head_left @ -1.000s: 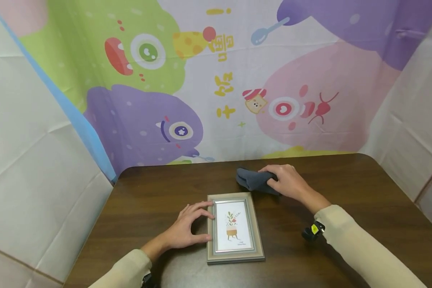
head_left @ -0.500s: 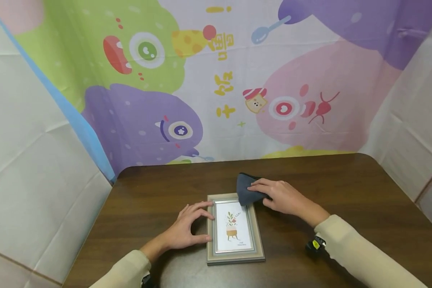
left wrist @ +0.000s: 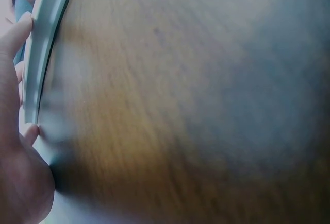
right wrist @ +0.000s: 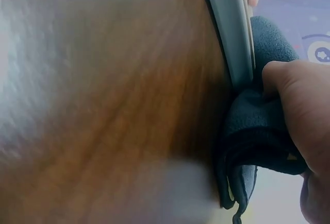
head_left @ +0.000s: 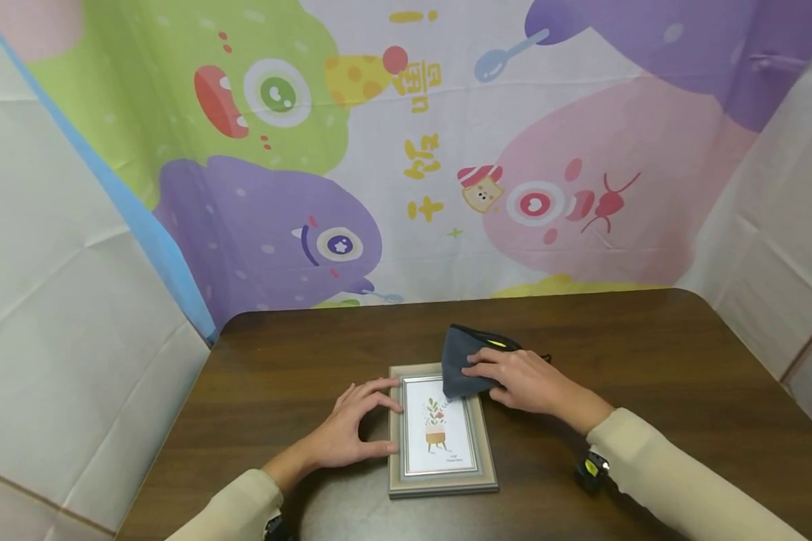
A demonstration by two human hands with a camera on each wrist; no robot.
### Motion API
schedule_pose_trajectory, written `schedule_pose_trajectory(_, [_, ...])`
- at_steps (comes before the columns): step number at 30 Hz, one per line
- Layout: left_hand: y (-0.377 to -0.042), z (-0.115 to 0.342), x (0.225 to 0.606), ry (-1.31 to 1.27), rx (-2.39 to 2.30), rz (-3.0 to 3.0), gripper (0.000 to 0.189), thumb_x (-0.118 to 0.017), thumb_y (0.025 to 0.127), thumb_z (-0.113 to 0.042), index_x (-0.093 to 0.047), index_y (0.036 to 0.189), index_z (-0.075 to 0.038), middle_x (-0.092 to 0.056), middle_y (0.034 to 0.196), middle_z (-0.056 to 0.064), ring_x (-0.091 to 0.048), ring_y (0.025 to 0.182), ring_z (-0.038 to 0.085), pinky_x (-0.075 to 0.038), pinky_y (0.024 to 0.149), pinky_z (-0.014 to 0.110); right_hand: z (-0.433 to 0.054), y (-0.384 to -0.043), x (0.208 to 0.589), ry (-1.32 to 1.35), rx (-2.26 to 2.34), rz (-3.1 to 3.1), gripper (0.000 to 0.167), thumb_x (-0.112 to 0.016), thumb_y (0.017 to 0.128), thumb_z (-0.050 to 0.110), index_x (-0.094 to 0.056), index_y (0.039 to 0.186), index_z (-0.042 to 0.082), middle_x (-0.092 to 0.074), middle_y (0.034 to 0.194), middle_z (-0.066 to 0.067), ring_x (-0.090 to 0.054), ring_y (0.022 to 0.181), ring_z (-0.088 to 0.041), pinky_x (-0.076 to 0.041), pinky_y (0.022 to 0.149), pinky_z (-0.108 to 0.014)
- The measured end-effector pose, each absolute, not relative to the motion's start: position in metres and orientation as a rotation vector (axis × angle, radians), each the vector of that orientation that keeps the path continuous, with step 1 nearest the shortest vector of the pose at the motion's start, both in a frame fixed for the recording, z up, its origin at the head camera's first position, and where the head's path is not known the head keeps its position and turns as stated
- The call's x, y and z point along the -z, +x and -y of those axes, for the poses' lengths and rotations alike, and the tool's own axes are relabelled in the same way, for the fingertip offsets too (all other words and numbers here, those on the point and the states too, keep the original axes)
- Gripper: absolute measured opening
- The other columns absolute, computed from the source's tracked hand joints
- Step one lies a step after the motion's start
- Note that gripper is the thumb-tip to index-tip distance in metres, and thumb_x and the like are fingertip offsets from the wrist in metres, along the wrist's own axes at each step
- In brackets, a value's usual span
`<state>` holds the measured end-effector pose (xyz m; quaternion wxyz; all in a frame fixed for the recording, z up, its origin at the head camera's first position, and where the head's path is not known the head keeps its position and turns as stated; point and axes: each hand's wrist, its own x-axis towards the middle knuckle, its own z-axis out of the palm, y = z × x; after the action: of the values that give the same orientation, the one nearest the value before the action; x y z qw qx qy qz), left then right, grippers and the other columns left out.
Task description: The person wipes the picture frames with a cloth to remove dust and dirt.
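Observation:
A picture frame (head_left: 409,482) with a potted-plant print lies flat on the wooden table. At its left border, my left hand (head_left: 341,432) touches with spread fingertips and thumb; the left wrist view catches this hand (left wrist: 23,177) beside the frame's edge (left wrist: 42,54). My right hand (head_left: 524,379) holds a dark blue-grey cloth (head_left: 459,364), which covers the frame's upper right corner and part of the print. In the right wrist view, the thumb of the right hand (right wrist: 309,105) presses into the bunched cloth (right wrist: 258,110) next to the frame's side (right wrist: 229,23).
The dark brown table (head_left: 616,330) reaches back to a cartoon-printed curtain (head_left: 440,263). Pale panels (head_left: 74,300) flank the table on both sides. A black strap with a yellow mark (head_left: 590,467) hangs at the right wrist.
My right hand has brought the cloth from behind the frame's upper right corner down onto it, then slightly further toward me. The left hand and the frame have kept their places.

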<state>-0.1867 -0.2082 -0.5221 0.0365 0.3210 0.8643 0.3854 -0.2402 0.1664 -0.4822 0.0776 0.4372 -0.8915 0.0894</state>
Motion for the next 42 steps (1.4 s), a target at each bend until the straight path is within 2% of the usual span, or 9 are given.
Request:
schedule_pose_trajectory(5, [-0.187, 0.209, 0.523, 0.984, -1.175, -2.657, 0.046, -0.094, 0.091, -0.032, -0.073, 0.130, -0.022, -0.055, 0.172, 0.012, -0.046, 0.162, 0.048, -0.015, 0.125, 0.094, -0.167, -0.235, 0.485, 1.345, -0.245, 2.607, 0.050, -0.091, 0.092, 0.008, -0.080, 0.140, 0.015, -0.077, 0.140, -0.010, -0.083, 0.093, -0.024, -0.069, 0.080, -0.042])
schedule_pose_trajectory(9, [-0.187, 0.209, 0.522, 0.985, -1.175, -2.656, 0.046, -0.094, 0.091, -0.031, -0.073, 0.130, -0.021, -0.054, 0.172, 0.013, -0.045, 0.162, 0.049, -0.015, 0.125, 0.094, -0.169, -0.229, 0.484, 1.368, -0.245, 2.589, 0.050, -0.091, 0.091, 0.008, -0.080, 0.139, 0.014, -0.078, 0.138, -0.009, -0.081, 0.086, -0.021, -0.068, 0.076, -0.038])
schedule_pose_trajectory(16, [-0.188, 0.209, 0.521, 0.984, -1.172, -2.655, 0.046, -0.094, 0.091, -0.030, -0.073, 0.130, -0.022, -0.054, 0.172, 0.013, -0.045, 0.162, 0.049, -0.014, 0.125, 0.095, -0.172, -0.216, 0.482, 1.434, -0.248, 2.538, 0.049, -0.092, 0.090, 0.008, -0.081, 0.137, 0.015, -0.079, 0.135, -0.008, -0.085, 0.093, -0.024, -0.071, 0.079, -0.040])
schedule_pose_trajectory(28, [-0.188, 0.209, 0.521, 0.971, -1.155, -2.642, 0.045, -0.093, 0.093, -0.031, -0.071, 0.131, -0.022, -0.052, 0.173, 0.013, -0.043, 0.164, 0.050, -0.013, 0.125, 0.095, -0.180, -0.182, 0.477, 1.576, -0.198, 2.480, 0.054, -0.096, 0.086, 0.011, -0.079, 0.138, 0.014, -0.079, 0.134, -0.005, -0.085, 0.100, -0.019, -0.066, 0.069, -0.025])
schedule_pose_trajectory(34, [-0.188, 0.209, 0.521, 0.968, -1.160, -2.642, 0.045, -0.093, 0.093, -0.030, -0.071, 0.131, -0.022, -0.052, 0.173, 0.013, -0.042, 0.164, 0.050, -0.013, 0.125, 0.095, -0.184, -0.165, 0.473, 1.639, -0.196, 2.484, 0.057, -0.097, 0.088, 0.016, -0.078, 0.142, 0.017, -0.078, 0.137, -0.002, -0.085, 0.108, -0.017, -0.066, 0.072, -0.024])
schedule_pose_trajectory(42, [-0.188, 0.209, 0.521, 0.967, -1.156, -2.642, 0.045, -0.093, 0.093, -0.031, -0.071, 0.131, -0.023, -0.052, 0.173, 0.013, -0.042, 0.164, 0.049, -0.012, 0.126, 0.095, -0.190, -0.147, 0.475, 1.718, -0.212, 2.347, 0.063, -0.100, 0.084, 0.018, -0.077, 0.143, 0.016, -0.080, 0.137, -0.004, -0.085, 0.109, -0.017, -0.065, 0.073, -0.019])
